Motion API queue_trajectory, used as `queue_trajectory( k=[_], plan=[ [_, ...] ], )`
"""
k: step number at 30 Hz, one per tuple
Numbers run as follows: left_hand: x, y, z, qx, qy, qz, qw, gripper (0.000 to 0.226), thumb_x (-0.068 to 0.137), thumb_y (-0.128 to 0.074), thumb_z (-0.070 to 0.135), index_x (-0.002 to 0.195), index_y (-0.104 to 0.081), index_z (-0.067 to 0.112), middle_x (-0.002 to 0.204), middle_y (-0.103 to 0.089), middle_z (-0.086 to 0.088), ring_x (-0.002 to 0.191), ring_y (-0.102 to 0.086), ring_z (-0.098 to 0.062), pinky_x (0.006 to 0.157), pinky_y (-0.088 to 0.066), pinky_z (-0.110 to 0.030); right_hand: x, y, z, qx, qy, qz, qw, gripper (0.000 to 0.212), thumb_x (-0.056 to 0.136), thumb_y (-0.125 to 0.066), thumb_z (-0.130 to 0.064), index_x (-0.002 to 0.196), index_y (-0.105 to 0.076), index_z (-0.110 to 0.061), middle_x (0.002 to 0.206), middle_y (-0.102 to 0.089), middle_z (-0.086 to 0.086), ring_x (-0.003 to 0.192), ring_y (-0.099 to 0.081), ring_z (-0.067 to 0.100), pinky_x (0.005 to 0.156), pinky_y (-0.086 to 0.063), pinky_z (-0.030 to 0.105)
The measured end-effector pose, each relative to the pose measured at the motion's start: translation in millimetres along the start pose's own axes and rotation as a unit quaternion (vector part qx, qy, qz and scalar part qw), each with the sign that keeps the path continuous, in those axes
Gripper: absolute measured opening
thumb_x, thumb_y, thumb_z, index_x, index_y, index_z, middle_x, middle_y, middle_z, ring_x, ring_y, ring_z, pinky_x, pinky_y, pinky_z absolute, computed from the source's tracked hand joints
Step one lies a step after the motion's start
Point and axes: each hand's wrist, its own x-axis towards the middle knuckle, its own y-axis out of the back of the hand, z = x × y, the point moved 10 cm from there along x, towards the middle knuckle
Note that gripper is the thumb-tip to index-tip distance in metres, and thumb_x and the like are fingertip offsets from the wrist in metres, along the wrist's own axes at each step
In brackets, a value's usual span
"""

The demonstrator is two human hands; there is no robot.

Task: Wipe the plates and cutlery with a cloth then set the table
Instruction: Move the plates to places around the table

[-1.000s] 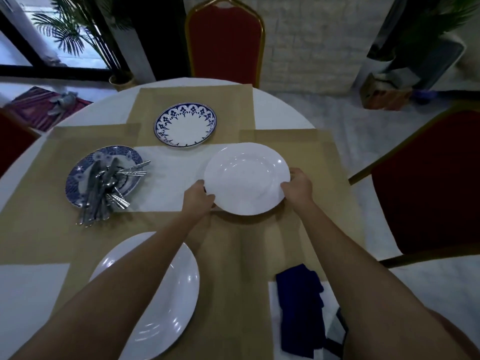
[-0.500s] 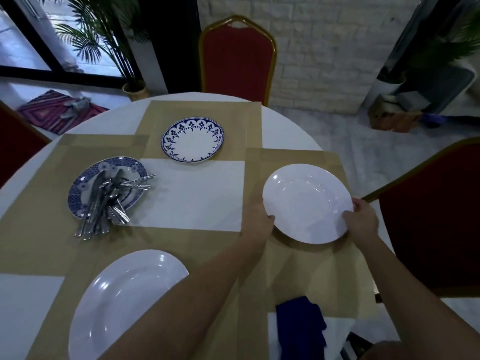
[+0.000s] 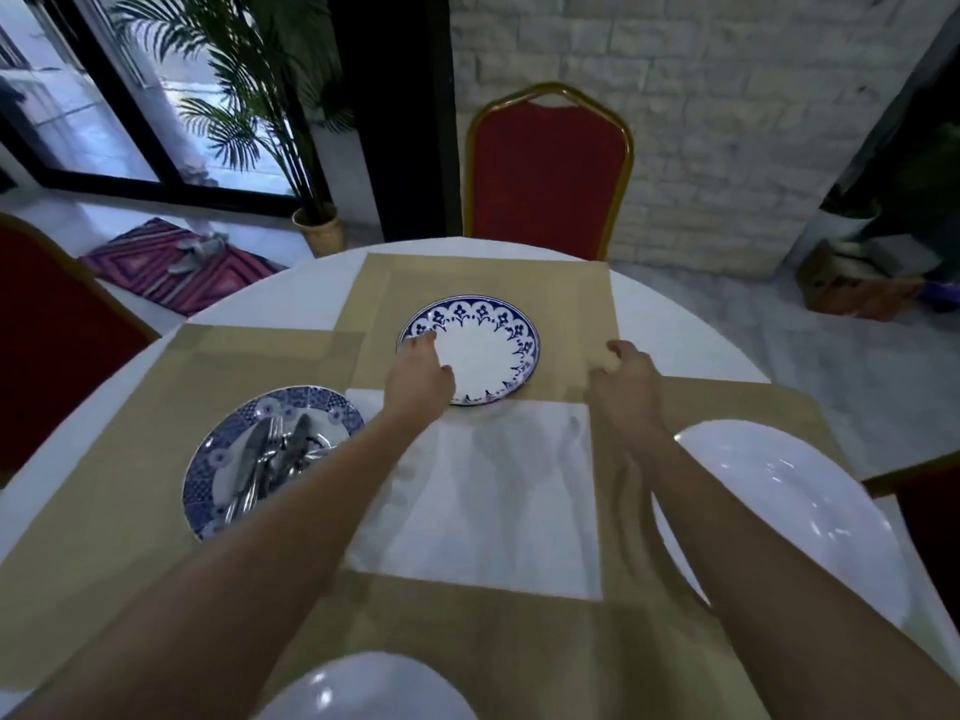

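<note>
Plainly, the coming move turned on the patterned plate, which lay flat on the far placemat, across the desk from the person and in front of the red chair. The left grip was the nearer by far. It was already touching the plate's near-left rim, fingers bent over the blue border and thumb on the white centre. Whether the fingers had closed under the edge could not be told, since the back of the hand hid them. The right grip hovered beside the plate's right edge but apart from it, fingers loosely curled around nothing. From that grip the plate lay straight to the left. Being round, the plate had no long axis to line up with, so the opposite rim was probably all the right grip needed to reach for a two-handed lift.

The cutlery was heaped on a second blue plate to the left, well apart from both grips. One white plate sat at the right place and another at the near edge. No cloth showed anywhere.
</note>
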Motion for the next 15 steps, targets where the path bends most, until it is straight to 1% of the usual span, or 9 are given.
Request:
queue_trajectory(
  k=[2, 4, 5, 6, 8, 9, 11, 13, 15],
  plan=[
    [32.1, 0.3, -25.1, 0.027, 0.011, -0.02, 0.999, 0.05, 0.092, -0.05, 0.008, 0.139, -0.036, 0.005, 0.138, -0.041, -0.021, 0.123, -0.044, -0.036, 0.1, -0.036, -0.037, 13.2, -42.0, -13.9, -0.002, -0.035, -0.025, 0.999, 0.049, 0.09, -0.054, -0.014, 0.138, -0.046, -0.008, 0.133, -0.053, 0.019, 0.12, -0.052, 0.035, 0.095, -0.041, 0.033],
    [57.2, -8.5, -47.2, 0.051, 0.025, -0.048, 0.997, 0.047, 0.09, -0.05, 0.008, 0.135, -0.037, 0.003, 0.133, -0.045, -0.023, 0.119, -0.046, -0.038, 0.096, -0.039, -0.039, 21.8, -72.9, -15.0, 0.014, -0.079, -0.036, 0.996, 0.048, 0.089, -0.054, -0.017, 0.135, -0.048, -0.004, 0.129, -0.056, 0.021, 0.117, -0.054, 0.037, 0.094, -0.045, 0.036],
    [64.4, -13.3, -55.7, 0.059, 0.034, -0.063, 0.996, 0.044, 0.09, -0.051, 0.008, 0.132, -0.039, 0.001, 0.129, -0.048, -0.024, 0.117, -0.048, -0.037, 0.093, -0.041, -0.039, 23.8, -83.0, -13.1, 0.034, -0.097, -0.038, 0.994, 0.044, 0.088, -0.054, -0.018, 0.129, -0.052, -0.003, 0.124, -0.06, 0.021, 0.11, -0.058, 0.038, 0.092, -0.049, 0.039],
    [71.0, -17.1, -62.5, 0.056, 0.043, -0.073, 0.995, 0.04, 0.089, -0.051, 0.008, 0.128, -0.042, 0.0, 0.125, -0.052, -0.023, 0.115, -0.05, -0.037, 0.091, -0.043, -0.039, 26.9, -94.1, -11.4, 0.053, -0.109, -0.04, 0.992, 0.038, 0.085, -0.053, -0.018, 0.119, -0.058, -0.003, 0.115, -0.064, 0.02, 0.101, -0.062, 0.038, 0.087, -0.053, 0.044],
    [80.5, -22.8, -69.4, 0.014, 0.053, -0.091, 0.994, 0.031, 0.087, -0.053, 0.003, 0.117, -0.054, -0.003, 0.115, -0.06, -0.021, 0.107, -0.057, -0.036, 0.084, -0.047, -0.038, 30.8, -107.5, -10.6, 0.064, -0.116, -0.047, 0.99, 0.028, 0.079, -0.053, -0.017, 0.101, -0.065, -0.005, 0.099, -0.069, 0.016, 0.086, -0.066, 0.035, 0.076, -0.058, 0.048],
    [83.2, -24.5, -69.4, -0.024, 0.052, -0.097, 0.994, 0.028, 0.084, -0.055, -0.001, 0.112, -0.059, -0.004, 0.109, -0.063, -0.02, 0.103, -0.059, -0.036, 0.079, -0.049, -0.037, 33.0, -109.8, -10.4, 0.057, -0.117, -0.045, 0.99, 0.026, 0.077, -0.054, -0.015, 0.098, -0.067, -0.005, 0.096, -0.07, 0.015, 0.083, -0.066, 0.034, 0.073, -0.059, 0.047],
    [87.1, -25.0, -69.0, -0.086, 0.052, -0.103, 0.99, 0.027, 0.08, -0.057, -0.008, 0.105, -0.064, -0.002, 0.095, -0.064, -0.017, 0.093, -0.061, -0.03, 0.07, -0.046, -0.031, 35.3, -106.1, -12.3, 0.041, -0.116, -0.027, 0.992, 0.026, 0.076, -0.053, -0.008, 0.096, -0.069, -0.004, 0.093, -0.07, 0.015, 0.083, -0.066, 0.034, 0.072, -0.059, 0.043],
    [94.1, -23.2, -68.6, -0.108, 0.052, -0.111, 0.987, 0.023, 0.079, -0.058, -0.007, 0.1, -0.065, 0.002, 0.087, -0.06, -0.011, 0.085, -0.058, -0.023, 0.071, -0.046, -0.03, 41.8, -102.6, -15.8, 0.021, -0.109, -0.017, 0.994, 0.026, 0.078, -0.052, -0.004, 0.097, -0.069, -0.003, 0.094, -0.07, 0.016, 0.086, -0.065, 0.034, 0.068, -0.053, 0.033],
    [108.8, -22.5, -69.3, -0.128, 0.055, -0.114, 0.984, 0.017, 0.079, -0.059, -0.006, 0.093, -0.063, 0.003, 0.088, -0.062, -0.013, 0.086, -0.061, -0.028, 0.079, -0.054, -0.038, 54.2, -101.6, -22.9, 0.007, -0.097, -0.021, 0.995, 0.026, 0.079, -0.052, -0.003, 0.098, -0.07, -0.002, 0.096, -0.07, 0.017, 0.089, -0.064, 0.034, 0.067, -0.046, 0.029]
  ],
)
